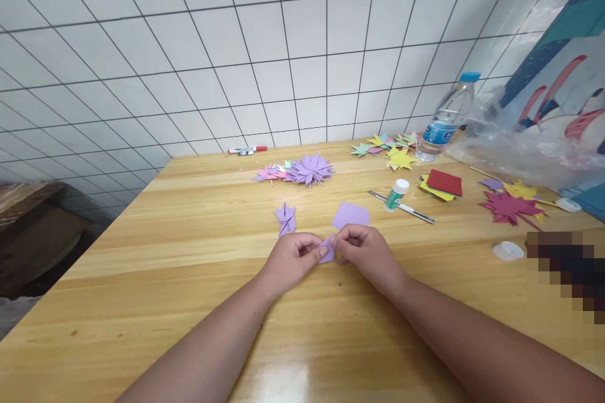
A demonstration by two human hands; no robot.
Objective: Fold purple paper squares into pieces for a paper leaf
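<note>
Between my two hands is a small folded piece of purple paper. My left hand pinches its left side, thumb on top. The fingers of my right hand close on its upper right edge. Just beyond my right hand lies a flat purple paper sheet with rounded corners, partly covered by the fingers. A folded purple paper piece with pointed tips rests on the table beyond my left hand.
Farther back lie purple paper leaves and markers. To the right are a glue stick, a utility knife, coloured paper squares, a water bottle, a red paper leaf and a clear lid.
</note>
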